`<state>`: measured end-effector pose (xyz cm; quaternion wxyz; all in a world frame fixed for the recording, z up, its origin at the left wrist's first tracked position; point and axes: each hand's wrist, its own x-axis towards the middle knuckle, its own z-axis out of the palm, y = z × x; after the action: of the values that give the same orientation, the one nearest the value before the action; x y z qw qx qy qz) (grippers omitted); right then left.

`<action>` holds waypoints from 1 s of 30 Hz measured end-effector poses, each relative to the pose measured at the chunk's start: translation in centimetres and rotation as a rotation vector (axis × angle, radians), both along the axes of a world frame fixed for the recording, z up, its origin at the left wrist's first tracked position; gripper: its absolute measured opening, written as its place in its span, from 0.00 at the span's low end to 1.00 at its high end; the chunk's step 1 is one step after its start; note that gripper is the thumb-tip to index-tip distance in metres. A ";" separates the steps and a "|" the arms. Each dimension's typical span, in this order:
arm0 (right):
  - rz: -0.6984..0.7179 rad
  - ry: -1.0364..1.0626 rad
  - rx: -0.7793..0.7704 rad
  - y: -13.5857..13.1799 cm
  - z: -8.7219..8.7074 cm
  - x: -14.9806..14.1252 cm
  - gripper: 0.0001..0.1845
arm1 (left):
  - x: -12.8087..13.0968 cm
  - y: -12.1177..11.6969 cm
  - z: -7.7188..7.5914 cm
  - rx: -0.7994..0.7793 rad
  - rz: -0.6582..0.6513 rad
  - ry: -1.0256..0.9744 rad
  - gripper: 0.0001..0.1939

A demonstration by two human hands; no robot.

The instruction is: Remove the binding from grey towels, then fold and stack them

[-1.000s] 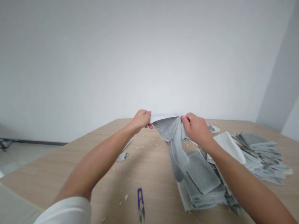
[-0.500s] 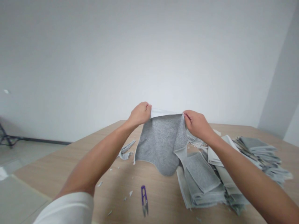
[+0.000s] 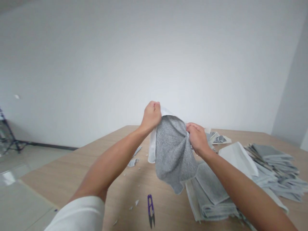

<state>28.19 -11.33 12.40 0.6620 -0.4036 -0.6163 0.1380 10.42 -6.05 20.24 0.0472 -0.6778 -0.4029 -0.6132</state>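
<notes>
A piece of grey fabric [image 3: 172, 147] with a white side hangs in the air above the table, gathered into folds near its right edge. My left hand [image 3: 152, 116] is closed on its upper left edge, where white cloth shows behind the grey. At the upper right edge, my right hand [image 3: 196, 136] pinches the fabric. Below it, purple thread snips [image 3: 150, 210] lie on the table with their blades toward me. A stack of folded grey cloths [image 3: 213, 192] rests just right of the hanging piece, partly covered by my right forearm.
The wooden table [image 3: 113, 144] stands against a white wall. Farther right lie a white cloth [image 3: 237, 157] and another pile of grey cloths [image 3: 274, 157]. Fabric scraps [image 3: 133, 162] are strewn on the left, and more cuttings [image 3: 219, 138] lie at the back.
The fabric was stretched wide between my hands; now they are at different heights, the left raised and the right lowered, and the cloth sags in folds. My view has shifted slightly.
</notes>
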 end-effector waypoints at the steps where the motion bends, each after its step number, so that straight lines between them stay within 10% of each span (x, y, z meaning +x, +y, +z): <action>1: -0.010 -0.018 0.010 -0.2 0.2 -0.1 0.14 | 0.2 -0.2 0.1 0.000 -0.004 0.008 0.15; 11: -0.063 -0.630 -0.101 -1.7 0.9 0.2 0.13 | -0.8 -1.5 1.7 0.030 -0.036 -0.034 0.15; 18: -0.112 -0.582 0.094 -0.2 0.3 1.2 0.07 | -2.1 -2.1 3.1 0.148 -0.091 -0.162 0.15; 30: 0.000 -0.492 -0.132 0.9 -2.4 1.0 0.04 | -4.5 -0.7 5.2 0.221 -0.187 -0.419 0.20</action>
<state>29.20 -10.47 10.01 0.4646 -0.4673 -0.7483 0.0755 5.96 -6.70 25.40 -0.0204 -0.5610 -0.2701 -0.7822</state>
